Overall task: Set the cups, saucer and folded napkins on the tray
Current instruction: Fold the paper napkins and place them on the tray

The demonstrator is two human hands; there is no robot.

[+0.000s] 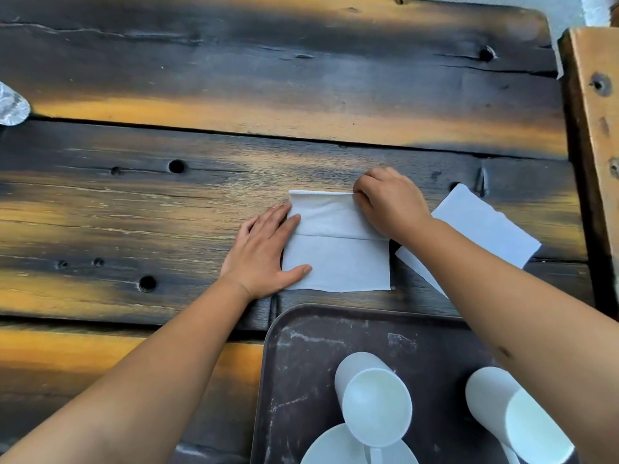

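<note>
A: Head view: where are the grips?

B: The left grip (264, 252) lies flat, fingers straight, pressing the napkin (338, 259); the right grip (388, 200) pinches its folded far edge.

A: And around them?

B: A second napkin (482, 229) lies near the bench's (167, 202) right edge; two cups (375, 400) (516, 420) and the saucer (331, 447) sit on the tray (301, 356) at the near edge.

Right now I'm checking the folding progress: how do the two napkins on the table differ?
The napkin being folded lies square to the tray, its far edge turned over and pinched by the right hand, the left hand flat on it. The other napkin lies askew, no hand on it, partly behind the right forearm. Both are white, off the tray.
</note>
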